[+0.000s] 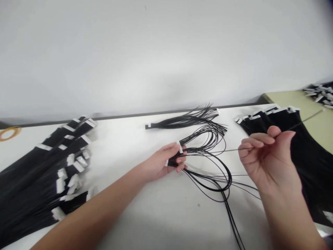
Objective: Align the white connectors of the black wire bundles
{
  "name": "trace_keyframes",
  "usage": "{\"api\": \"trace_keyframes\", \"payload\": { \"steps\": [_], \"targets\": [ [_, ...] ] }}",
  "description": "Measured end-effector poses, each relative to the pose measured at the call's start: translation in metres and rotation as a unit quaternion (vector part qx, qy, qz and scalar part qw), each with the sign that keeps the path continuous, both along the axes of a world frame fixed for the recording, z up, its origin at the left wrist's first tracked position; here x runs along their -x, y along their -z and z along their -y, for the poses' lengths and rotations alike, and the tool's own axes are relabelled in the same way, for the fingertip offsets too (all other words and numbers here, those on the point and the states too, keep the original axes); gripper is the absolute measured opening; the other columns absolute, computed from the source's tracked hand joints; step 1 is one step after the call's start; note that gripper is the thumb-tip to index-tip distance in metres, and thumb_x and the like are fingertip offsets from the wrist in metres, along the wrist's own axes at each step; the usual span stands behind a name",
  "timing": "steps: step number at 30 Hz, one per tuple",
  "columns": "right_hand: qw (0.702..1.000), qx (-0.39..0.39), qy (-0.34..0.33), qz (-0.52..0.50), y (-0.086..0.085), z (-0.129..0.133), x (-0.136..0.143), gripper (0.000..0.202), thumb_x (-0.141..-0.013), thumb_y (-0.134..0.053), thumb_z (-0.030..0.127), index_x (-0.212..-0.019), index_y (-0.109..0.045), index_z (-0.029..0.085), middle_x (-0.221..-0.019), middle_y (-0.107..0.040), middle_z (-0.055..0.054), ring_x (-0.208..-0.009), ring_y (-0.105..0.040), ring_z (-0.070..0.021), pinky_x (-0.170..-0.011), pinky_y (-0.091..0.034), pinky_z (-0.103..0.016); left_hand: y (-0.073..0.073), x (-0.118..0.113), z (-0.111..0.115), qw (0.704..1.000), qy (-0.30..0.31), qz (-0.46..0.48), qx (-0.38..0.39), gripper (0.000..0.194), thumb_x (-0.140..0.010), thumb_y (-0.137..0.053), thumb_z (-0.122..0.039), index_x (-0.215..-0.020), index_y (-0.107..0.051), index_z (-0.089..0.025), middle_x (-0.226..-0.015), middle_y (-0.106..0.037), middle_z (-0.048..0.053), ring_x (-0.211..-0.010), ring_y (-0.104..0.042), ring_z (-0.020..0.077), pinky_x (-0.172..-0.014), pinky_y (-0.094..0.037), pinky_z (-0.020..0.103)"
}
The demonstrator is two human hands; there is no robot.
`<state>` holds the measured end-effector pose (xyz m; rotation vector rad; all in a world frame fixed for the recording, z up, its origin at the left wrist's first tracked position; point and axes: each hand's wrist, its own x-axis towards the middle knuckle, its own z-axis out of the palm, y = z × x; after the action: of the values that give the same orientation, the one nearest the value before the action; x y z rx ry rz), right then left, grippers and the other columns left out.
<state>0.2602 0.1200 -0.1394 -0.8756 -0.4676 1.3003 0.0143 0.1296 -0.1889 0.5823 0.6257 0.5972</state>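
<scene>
Near the middle, my left hand [168, 159] is closed around the connector end of a black wire bundle [226, 173], whose wires loop out to the right. A white connector [180, 147] shows at its thumb. My right hand [267, 156] is raised at the right, with thumb and fingers pinched on a thin black wire [309, 117]. This wire's tip sticks out up and to the right. Behind my left hand, a second black wire bundle [179, 122] lies on the white table, with a dark connector at its left end and loose wire ends at its right.
Black cables with white connectors [75, 166] are piled at the left, beside an orange ring [10, 133]. Another black cable pile [288, 121] lies at the right. More connectors [321, 94] rest on a yellowish surface [283, 97]. A pale wall [156, 52] stands behind the table [125, 139].
</scene>
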Motion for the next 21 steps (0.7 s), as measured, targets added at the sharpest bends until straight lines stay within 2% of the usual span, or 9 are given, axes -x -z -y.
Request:
{"api": "trace_keyframes", "payload": {
  "steps": [3,7,9,11,14,18,21],
  "targets": [
    [0.999,-0.012,-0.015,0.026,-0.001,0.004,0.002,0.027,-0.063,-0.080,0.042,-0.080,-0.067,0.027,-0.051,-0.032,0.008,-0.043,-0.034,-0.0054,-0.039,-0.039,-0.016,0.000,0.000,0.000,1.000,-0.001,-0.004,-0.002,0.025,-0.089,-0.045,-0.042,-0.084,-0.052,-0.018,-0.066,-0.037,-0.005,-0.052,-0.044,0.0063,-0.089,-0.040,0.040],
    [0.982,-0.065,-0.008,0.177,0.000,0.012,0.008,0.010,-0.075,-0.072,0.027,-0.083,-0.069,0.025,-0.046,-0.037,0.007,-0.041,-0.033,-0.0066,-0.039,-0.033,-0.020,-0.001,-0.001,0.001,1.000,0.002,-0.014,0.007,0.026,-0.088,-0.047,-0.044,-0.086,-0.054,-0.019,-0.066,-0.035,-0.005,-0.052,-0.040,0.0056,-0.089,-0.040,0.039],
    [0.957,-0.086,0.002,0.276,0.000,0.017,0.013,0.006,-0.074,-0.071,0.020,-0.078,-0.069,0.024,-0.049,-0.046,0.005,-0.043,-0.039,-0.0079,-0.041,-0.033,-0.022,-0.002,-0.001,0.001,1.000,0.000,-0.026,0.014,0.026,-0.087,-0.049,-0.044,-0.086,-0.055,-0.019,-0.066,-0.035,-0.005,-0.052,-0.038,0.0053,-0.090,-0.040,0.039],
    [0.920,-0.093,0.012,0.382,0.000,0.022,0.020,0.007,-0.072,-0.072,0.016,-0.072,-0.069,0.022,-0.054,-0.054,0.002,-0.048,-0.044,-0.0096,-0.042,-0.032,-0.024,-0.003,-0.001,0.002,0.999,-0.005,-0.040,0.018,0.026,-0.086,-0.051,-0.045,-0.086,-0.055,-0.019,-0.066,-0.035,-0.005,-0.053,-0.037,0.0053,-0.090,-0.040,0.038],
    [0.860,-0.114,-0.012,0.497,-0.001,0.028,0.027,0.009,-0.073,-0.070,0.015,-0.068,-0.067,0.021,-0.055,-0.053,0.002,-0.050,-0.043,-0.0098,-0.043,-0.027,-0.024,-0.004,-0.001,0.003,0.999,-0.004,-0.043,0.014,0.025,-0.085,-0.053,-0.043,-0.086,-0.057,-0.019,-0.065,-0.036,-0.005,-0.054,-0.036,0.0056,-0.089,-0.041,0.037],
    [0.812,-0.125,-0.066,0.567,0.001,0.030,0.028,0.011,-0.077,-0.066,0.016,-0.067,-0.063,0.020,-0.053,-0.047,0.003,-0.048,-0.034,-0.0085,-0.043,-0.025,-0.025,-0.005,-0.002,0.003,0.999,0.013,-0.047,0.003,0.025,-0.085,-0.053,-0.042,-0.084,-0.058,-0.018,-0.060,-0.031,-0.005,-0.056,-0.037,0.0069,-0.086,-0.042,0.033],
    [0.796,-0.112,-0.093,0.588,0.001,0.029,0.025,0.010,-0.078,-0.065,0.016,-0.068,-0.063,0.020,-0.054,-0.048,0.003,-0.049,-0.034,-0.0087,-0.044,-0.028,-0.024,-0.005,-0.002,0.003,0.998,0.013,-0.056,-0.007,0.024,-0.085,-0.054,-0.041,-0.082,-0.058,-0.018,-0.060,-0.031,-0.005,-0.058,-0.038,0.0075,-0.084,-0.043,0.032]
  ]
}}
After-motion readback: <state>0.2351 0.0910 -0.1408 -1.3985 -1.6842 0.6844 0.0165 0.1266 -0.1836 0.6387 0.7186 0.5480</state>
